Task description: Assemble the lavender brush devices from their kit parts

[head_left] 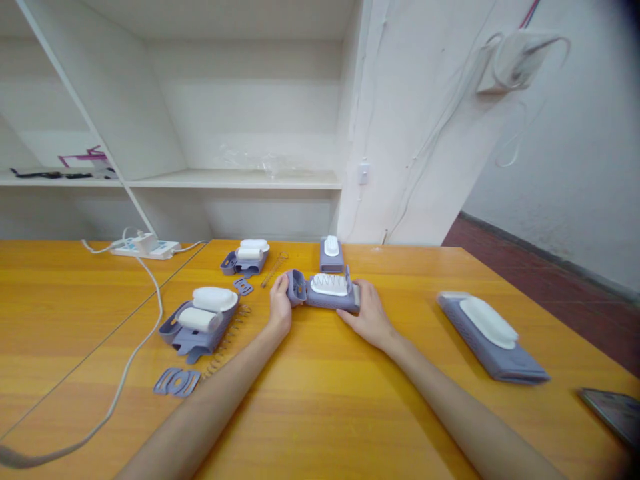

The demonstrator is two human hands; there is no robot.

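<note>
A purple-grey plastic case (pixel 324 303) with a white oval part (pixel 330 287) on its upper face is held between my two hands. My left hand (pixel 281 300) is closed round the hinged, hollow cap (pixel 297 287) at its left end. At the other end my right hand (pixel 371 313) grips the body with thumb and fingers. Over the white part lies a coil spring (pixel 325 279), and a small purple piece (pixel 348 277) stands upright near my right fingers. Behind it rests another purple case (pixel 331 256) with a white top.
Left on the table are two opened cases (pixel 203 323) (pixel 249 257) with white rollers, long springs (pixel 227 340) and slotted purple plates (pixel 177 382). A finished-looking case (pixel 493 337) and a dark flat device (pixel 613 410) lie right. A white cable (pixel 135 350) runs from a power strip (pixel 150 248).
</note>
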